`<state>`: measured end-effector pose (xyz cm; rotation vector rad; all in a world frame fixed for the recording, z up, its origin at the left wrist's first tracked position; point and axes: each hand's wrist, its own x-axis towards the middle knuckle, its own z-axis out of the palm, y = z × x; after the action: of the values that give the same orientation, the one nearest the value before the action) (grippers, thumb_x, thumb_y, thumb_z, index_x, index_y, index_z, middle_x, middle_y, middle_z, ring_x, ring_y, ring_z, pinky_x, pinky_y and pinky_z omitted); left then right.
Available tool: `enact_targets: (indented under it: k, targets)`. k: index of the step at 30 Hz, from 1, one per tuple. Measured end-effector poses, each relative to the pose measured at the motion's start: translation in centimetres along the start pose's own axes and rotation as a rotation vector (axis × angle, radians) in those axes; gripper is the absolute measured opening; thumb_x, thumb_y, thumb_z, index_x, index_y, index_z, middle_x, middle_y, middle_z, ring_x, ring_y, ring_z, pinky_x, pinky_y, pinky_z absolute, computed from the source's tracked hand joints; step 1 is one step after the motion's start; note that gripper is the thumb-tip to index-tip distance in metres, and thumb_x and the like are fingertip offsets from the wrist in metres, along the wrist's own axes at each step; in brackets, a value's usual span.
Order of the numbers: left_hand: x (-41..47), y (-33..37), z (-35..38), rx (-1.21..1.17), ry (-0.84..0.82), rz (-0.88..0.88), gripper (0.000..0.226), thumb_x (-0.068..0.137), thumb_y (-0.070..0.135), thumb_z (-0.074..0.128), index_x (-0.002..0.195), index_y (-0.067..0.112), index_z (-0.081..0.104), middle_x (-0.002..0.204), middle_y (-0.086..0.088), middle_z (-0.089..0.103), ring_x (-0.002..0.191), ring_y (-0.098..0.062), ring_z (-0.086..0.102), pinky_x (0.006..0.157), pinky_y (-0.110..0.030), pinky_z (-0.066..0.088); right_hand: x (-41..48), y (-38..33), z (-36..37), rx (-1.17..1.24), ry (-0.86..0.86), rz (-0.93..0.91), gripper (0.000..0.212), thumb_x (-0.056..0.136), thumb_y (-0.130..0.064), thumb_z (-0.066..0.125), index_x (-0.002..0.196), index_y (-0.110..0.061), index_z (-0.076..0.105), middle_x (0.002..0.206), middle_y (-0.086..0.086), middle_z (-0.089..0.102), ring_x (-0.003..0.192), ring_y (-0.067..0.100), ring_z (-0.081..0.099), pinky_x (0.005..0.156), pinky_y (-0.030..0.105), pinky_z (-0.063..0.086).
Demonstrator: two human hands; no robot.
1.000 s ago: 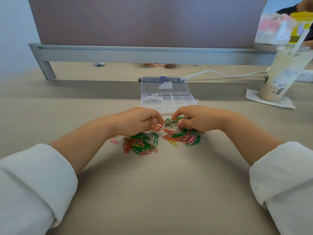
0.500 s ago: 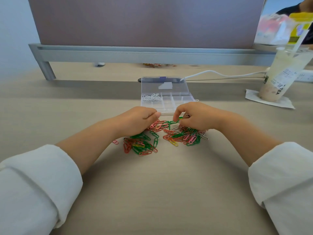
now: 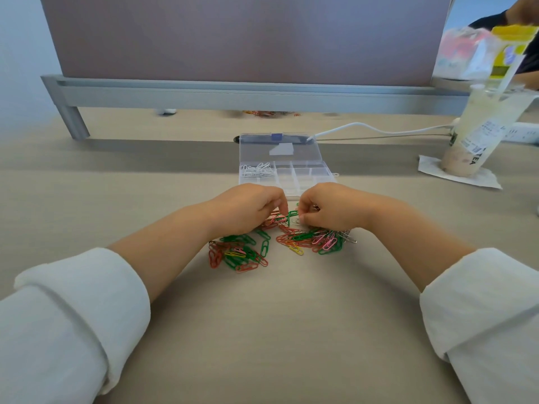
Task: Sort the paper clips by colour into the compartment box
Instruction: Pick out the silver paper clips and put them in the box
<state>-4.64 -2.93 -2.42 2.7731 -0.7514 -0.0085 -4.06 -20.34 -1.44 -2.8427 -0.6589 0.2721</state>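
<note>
Nearest the camera, rolled white sleeves [image 3: 73, 316] at both lower corners, bare forearms converging toward mid-desk. Just beyond, on the pale wood-grain desk top [image 3: 277, 330], a loose scatter of small coloured wire paper clips [image 3: 239, 253] in green, red, pink, yellow and orange, lying in a left and a right clump, tangled and overlapping. Over its far edge, left hand [image 3: 248, 211], fingers curled down, tips among pink and red clips; cannot tell whether pinching one or only raking. Just beside it, right hand [image 3: 329, 209], thumb and forefinger closed on what looks like a pale clip [image 3: 296, 221] atop the right clump. Judged as the picking step, early on: only white clips [image 3: 258, 170] sorted, in the far-left cell of the clear plastic compartment box [image 3: 309, 177], its lid [image 3: 280, 148] flat open behind, other cells seemingly bare. Next: free one clip from hooked neighbours, lift, carry the short way over the near wall, drop into its own cell. Risk of dragging a chain along. No obstacle seen between hands and box. Farther right, well apart, a tall plastic cup of milk tea [image 3: 478, 132] on a white paper napkin [image 3: 466, 177]; a white cable [image 3: 364, 128] behind the box. Farthest, a grey metal rail [image 3: 233, 94] under a mauve partition panel [image 3: 248, 36].
</note>
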Motion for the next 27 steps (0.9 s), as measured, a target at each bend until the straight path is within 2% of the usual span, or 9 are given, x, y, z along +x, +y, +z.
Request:
enact_targets:
  k: [3,5,8,10,15,18,22,27]
  targets:
    - [0.06,0.04,-0.28,0.090,0.015,0.010,0.026,0.098,0.021,0.032,0.104,0.023,0.058,0.084,0.007,0.052,0.080,-0.015,0.043,0.068,-0.026,0.030,0.06,0.11,0.07,0.029,0.019,0.017,0.008,0.097,-0.022,0.040,0.093,-0.018,0.046,0.091,-0.002,0.050,0.083,0.018,0.046,0.071,0.024,0.034]
    - [-0.10,-0.12,-0.41,0.147,0.019,0.019,0.025,0.097,0.023,0.037,0.104,0.025,0.060,0.085,0.006,0.057,0.080,-0.015,0.045,0.069,-0.027,0.035,0.07,0.13,0.10,0.064,0.025,0.015,0.011,0.098,-0.021,0.035,0.097,-0.017,0.046,0.087,-0.002,0.050,0.078,0.016,0.046,0.064,0.025,0.033]
    - [-0.43,-0.32,-0.54,0.194,0.036,0.035,0.024,0.095,0.028,0.042,0.108,0.030,0.063,0.096,0.004,0.067,0.088,-0.018,0.056,0.074,-0.029,0.042,0.04,0.14,0.02,0.121,0.020,0.006,0.023,0.098,-0.017,0.034,0.114,-0.018,0.050,0.073,-0.013,0.042,0.064,0.001,0.040,0.053,0.015,0.030]
    - [-0.54,-0.39,-0.58,0.242,0.049,0.024,0.025,0.094,0.032,0.044,0.111,0.033,0.062,0.099,0.004,0.067,0.094,-0.019,0.057,0.073,-0.028,0.041,0.06,0.16,-0.02,0.132,0.015,-0.005,0.029,0.097,-0.013,0.034,0.117,-0.021,0.052,0.071,-0.017,0.038,0.059,-0.001,0.038,0.048,0.011,0.030]
    - [-0.29,-0.75,-0.40,0.363,0.154,-0.038,0.021,0.092,0.033,0.047,0.109,0.032,0.059,0.102,0.002,0.064,0.099,-0.021,0.056,0.070,-0.028,0.036,0.13,0.09,0.08,0.155,0.024,-0.010,0.025,0.097,-0.013,0.034,0.101,-0.023,0.056,0.071,-0.014,0.043,0.060,0.001,0.040,0.052,0.015,0.030]
    - [-0.23,-0.62,-0.27,0.326,0.171,-0.005,0.021,0.093,0.034,0.046,0.110,0.032,0.058,0.092,0.003,0.063,0.095,-0.020,0.057,0.067,-0.026,0.034,0.25,0.17,0.22,0.185,0.030,-0.019,0.018,0.100,-0.019,0.036,0.090,-0.021,0.052,0.072,-0.014,0.044,0.065,0.000,0.041,0.058,0.013,0.032]
    - [-0.31,-0.39,-0.18,0.273,0.108,0.080,0.021,0.089,0.040,0.053,0.108,0.041,0.062,0.094,0.009,0.067,0.093,-0.013,0.057,0.068,-0.023,0.035,0.30,0.13,0.35,0.164,0.093,-0.048,0.038,0.100,-0.032,0.034,0.064,-0.023,0.039,0.065,-0.008,0.041,0.062,0.008,0.039,0.055,0.018,0.029]
    - [-0.13,-0.53,-0.09,0.298,0.115,0.072,0.017,0.088,0.040,0.055,0.103,0.037,0.064,0.093,0.008,0.065,0.094,-0.015,0.056,0.069,-0.024,0.035,0.31,0.12,0.45,0.184,0.131,-0.026,0.045,0.097,-0.040,0.041,0.059,-0.016,0.039,0.058,-0.003,0.037,0.054,0.011,0.034,0.052,0.025,0.028]
